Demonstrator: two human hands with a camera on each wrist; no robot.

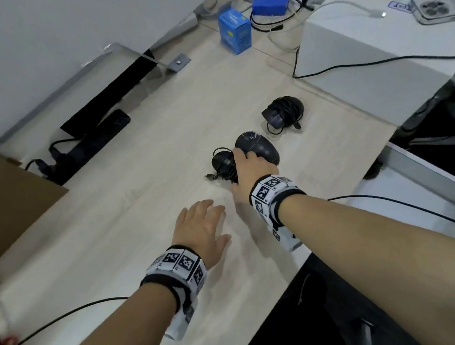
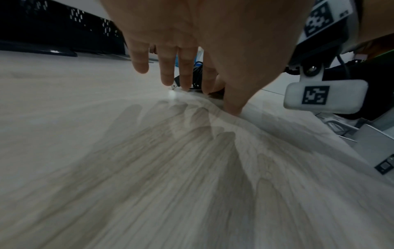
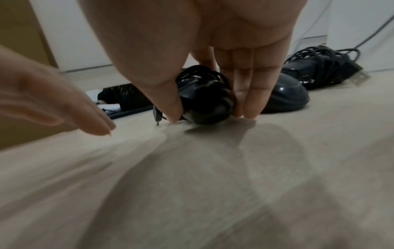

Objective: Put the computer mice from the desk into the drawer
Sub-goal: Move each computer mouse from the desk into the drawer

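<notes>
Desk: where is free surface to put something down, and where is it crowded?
Bare desk lies between the power strip and the left hand. Crowded: three mice, near, middle, far, by the right hand.

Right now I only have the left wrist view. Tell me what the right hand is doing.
Observer: The right hand grips a cable-wrapped mouse between thumb and fingers, low on the desk.
Operator: Count the mice out there.
Observer: Three: that one, a bare mouse right beside it, and a second wrapped mouse farther back.
Operator: Name what stands behind them.
Observer: A blue box, upright near the desk's far edge.
</notes>
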